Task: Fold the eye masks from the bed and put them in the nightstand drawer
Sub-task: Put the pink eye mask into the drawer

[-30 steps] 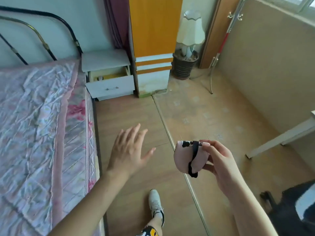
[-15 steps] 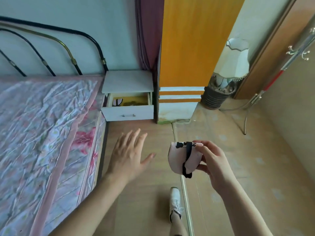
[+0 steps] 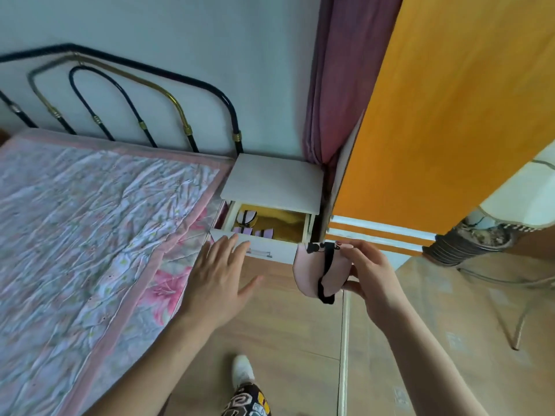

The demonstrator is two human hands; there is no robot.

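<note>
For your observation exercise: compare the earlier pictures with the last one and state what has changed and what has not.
The person has walked toward the nightstand; its open drawer, far off at first, is now just beyond the hands. The left hand stays open and reaches toward the drawer front. The right hand still holds the folded pink eye mask. Nothing was let go.

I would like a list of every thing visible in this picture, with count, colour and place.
bed: 1, pink floral quilt, left
headboard: 1, black and brass metal, behind bed
nightstand: 1, white, beside bed
drawer: 1, white, open, yellow inside
folded eye masks: at least 3, pale, in drawer's left part
curtain: 1, mauve, behind nightstand
wardrobe: 1, orange, right of nightstand
lamp: 1, cream shade, far right
pink eye mask: 1, black strap, held
shoe: 1, white, floor
left hand: open, empty
right hand: holds pink eye mask
</note>
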